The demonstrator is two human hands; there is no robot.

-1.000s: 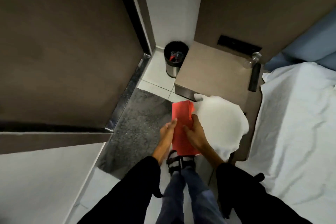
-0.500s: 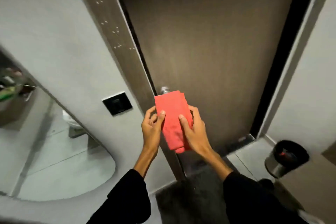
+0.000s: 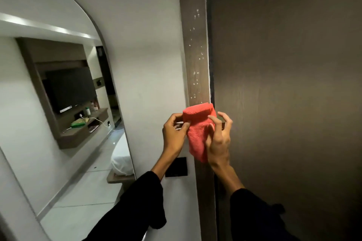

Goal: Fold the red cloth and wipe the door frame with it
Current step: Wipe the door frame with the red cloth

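Note:
The red cloth (image 3: 197, 129) is folded into a thick pad and held up in front of the brown door frame (image 3: 195, 49), a vertical strip dotted with small white specks. My left hand (image 3: 174, 135) pinches the cloth's left edge. My right hand (image 3: 218, 141) grips its right side, thumb across the front and fingers spread behind. The cloth's top edge overlaps the frame just below the lowest specks; whether it touches the frame I cannot tell.
The dark brown door (image 3: 284, 84) fills the right side. A black wall switch (image 3: 176, 167) sits left of the frame below my hands. A large arched mirror (image 3: 64, 103) on the white wall reflects a TV, shelves and a bed.
My view swung up from the floor and bedside table to the door, then closer to the frame. Both hands raised the folded cloth to the frame's speckled strip.

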